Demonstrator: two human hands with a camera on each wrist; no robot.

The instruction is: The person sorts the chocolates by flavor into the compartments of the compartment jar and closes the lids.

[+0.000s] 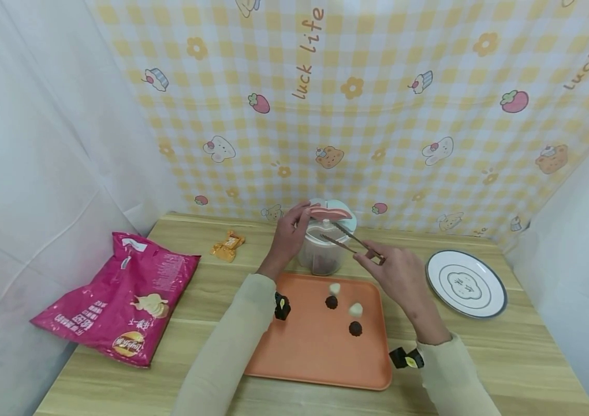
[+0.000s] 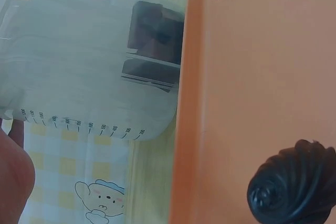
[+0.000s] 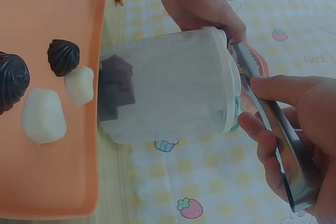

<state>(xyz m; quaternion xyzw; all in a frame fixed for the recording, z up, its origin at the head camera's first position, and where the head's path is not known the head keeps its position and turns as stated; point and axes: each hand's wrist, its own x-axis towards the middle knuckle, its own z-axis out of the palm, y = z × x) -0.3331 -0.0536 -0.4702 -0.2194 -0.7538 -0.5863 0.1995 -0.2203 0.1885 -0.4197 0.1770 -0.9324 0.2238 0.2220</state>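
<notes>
My left hand (image 1: 293, 228) grips the raised pink flap (image 1: 331, 214) of the lid on a clear plastic container (image 1: 320, 263); some of its fingertips are hidden. Several dark square pieces (image 3: 116, 85) lie at the container's bottom. My right hand (image 1: 395, 268) holds metal tongs (image 3: 286, 148), their arms apart and tips over the open part of the lid. Nothing shows between the tips. On the orange tray (image 1: 320, 358) in front are dark swirled pieces (image 1: 355, 329) and white pieces (image 1: 355, 309). Another dark swirled piece (image 2: 291, 182) appears close in the left wrist view.
A magenta chip bag (image 1: 123, 300) lies at the left, with orange-wrapped sweets (image 1: 227, 247) between it and my left hand. To the right rests a white plate (image 1: 445, 292) with a dark rim. A checked cloth (image 1: 351, 133) hangs behind the wooden table (image 1: 513, 352).
</notes>
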